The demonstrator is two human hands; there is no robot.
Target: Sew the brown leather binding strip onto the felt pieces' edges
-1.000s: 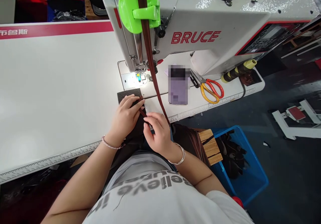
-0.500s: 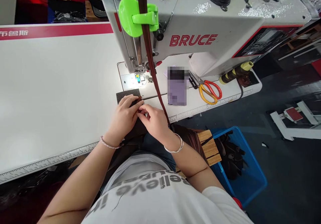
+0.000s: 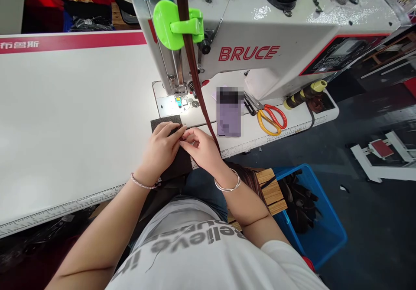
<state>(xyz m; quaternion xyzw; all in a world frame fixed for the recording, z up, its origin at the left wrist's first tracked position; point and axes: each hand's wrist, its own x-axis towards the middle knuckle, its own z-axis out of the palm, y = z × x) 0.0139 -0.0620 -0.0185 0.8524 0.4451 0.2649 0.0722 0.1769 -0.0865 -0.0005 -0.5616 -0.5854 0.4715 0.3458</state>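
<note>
Right hand [image 3: 202, 148]: fingertips nearly meeting, can't tell on what. Left hand [image 3: 162, 147] lies loosely flat on the dark cloth [image 3: 165, 120], probably keeping it put near the sewing machine [image 3: 253, 27]. Green clip [image 3: 169, 26] holds the brown strap [image 3: 197, 79], presumably so it hangs handy.

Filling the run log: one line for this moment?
left hand: on dark fabric; right hand: beside left hand; BRUCE sewing machine: beyond both hands

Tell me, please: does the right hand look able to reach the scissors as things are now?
Probably yes: the scissors have uncovered handles. The hanging brown strip and the blurred purple object lie between them and the right hand, so it would likely have to go around these.
</note>
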